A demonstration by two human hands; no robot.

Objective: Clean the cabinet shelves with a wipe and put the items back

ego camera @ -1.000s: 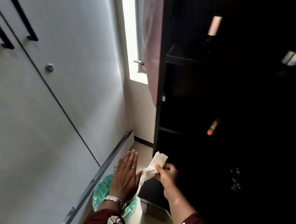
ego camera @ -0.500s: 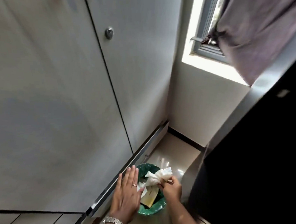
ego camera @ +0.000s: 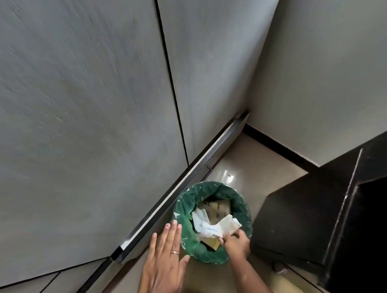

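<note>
The right hand is pinching a crumpled white wipe between curled fingers and thumb, holding it right over the mouth of a round bin lined with a green bag. The wipe is hanging above the near half of the bin, with pieces of brown cardboard and other white paper lying inside beneath it. The left hand is spreading flat with straight fingers, holding nothing, its fingertips lying over the bin's left rim; whether they are touching it cannot be told. A ring is showing on one finger. The dark cabinet is standing just right of the bin, and grey doors are rising to the left of it.
</note>
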